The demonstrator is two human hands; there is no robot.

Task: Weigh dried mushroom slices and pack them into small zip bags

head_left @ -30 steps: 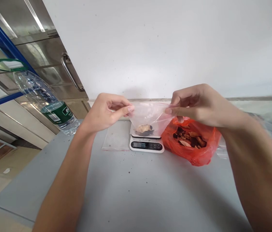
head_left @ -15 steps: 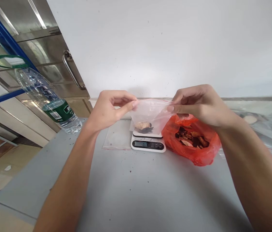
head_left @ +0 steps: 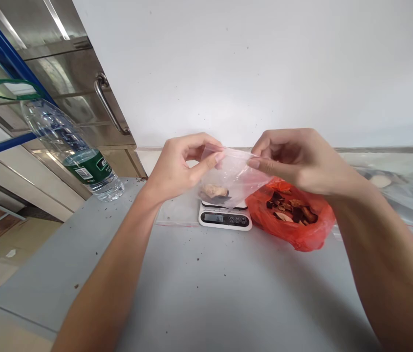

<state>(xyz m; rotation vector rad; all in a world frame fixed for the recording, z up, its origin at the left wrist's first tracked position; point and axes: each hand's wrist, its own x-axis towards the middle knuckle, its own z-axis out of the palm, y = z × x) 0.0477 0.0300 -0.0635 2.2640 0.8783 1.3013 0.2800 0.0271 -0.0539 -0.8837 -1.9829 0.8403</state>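
Note:
Between my two hands hangs a clear zip bag [head_left: 233, 178], with a few pale and dark dried pieces [head_left: 215, 192] in its lower left corner. My left hand [head_left: 187, 164] pinches the top edge between thumb and fingers. Further along that edge, my right hand [head_left: 287, 159] also pinches the bag. Directly below and behind the bag stands a white digital kitchen scale [head_left: 225, 218], its platform partly hidden by the bag. A red plastic bag [head_left: 301, 239] with brown dried slices lies open just right of the scale, under my right hand.
A flat clear bag [head_left: 177, 212] lies left of the scale. A large water bottle [head_left: 85, 161] with a green handle stands at the table's left. More clear bags [head_left: 400, 195] lie at right. Small crumbs dot the grey table [head_left: 199, 303], and a white wall [head_left: 246, 73] rises behind.
My left hand has slid right along the zip bag's top, closer to my right hand. My right hand has shifted slightly left, and the bag's top edge now slants.

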